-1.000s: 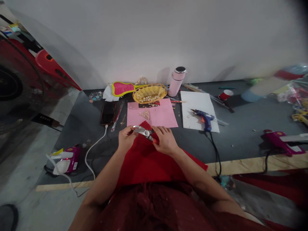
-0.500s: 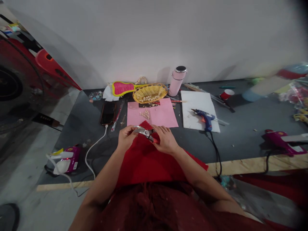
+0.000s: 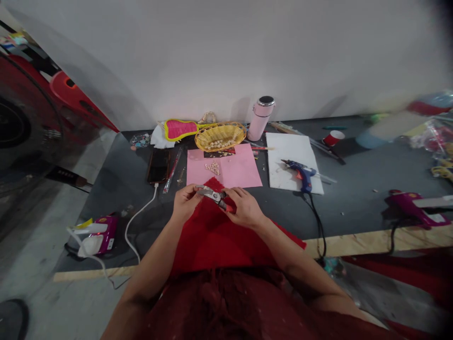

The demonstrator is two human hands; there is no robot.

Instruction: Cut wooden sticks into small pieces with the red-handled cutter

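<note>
My right hand (image 3: pixel 242 207) is closed around the red handles of a pair of pruning shears (image 3: pixel 214 195), whose metal jaws point left. At the jaw tips my left hand (image 3: pixel 187 202) is closed in a pinch; what lies between its fingers is too small to make out. Both hands are above a red cloth (image 3: pixel 222 241) spread over the table's front edge. Just beyond them, a small heap of pale pieces (image 3: pixel 213 167) rests on a pink sheet (image 3: pixel 242 167). Behind it stands a yellow wicker basket (image 3: pixel 220 135) with more pale pieces inside.
A blue glue gun (image 3: pixel 302 174) lies on a white board (image 3: pixel 278 156) to the right. A pink flask (image 3: pixel 261 119) stands at the back. A phone (image 3: pixel 159 166) with a white cable and a purple device (image 3: pixel 108 233) are on the left; another purple device (image 3: pixel 412 208) is far right.
My right hand and the shears have shifted very slightly, and the handles look a little more spread. My left hand stays at the jaw tips.
</note>
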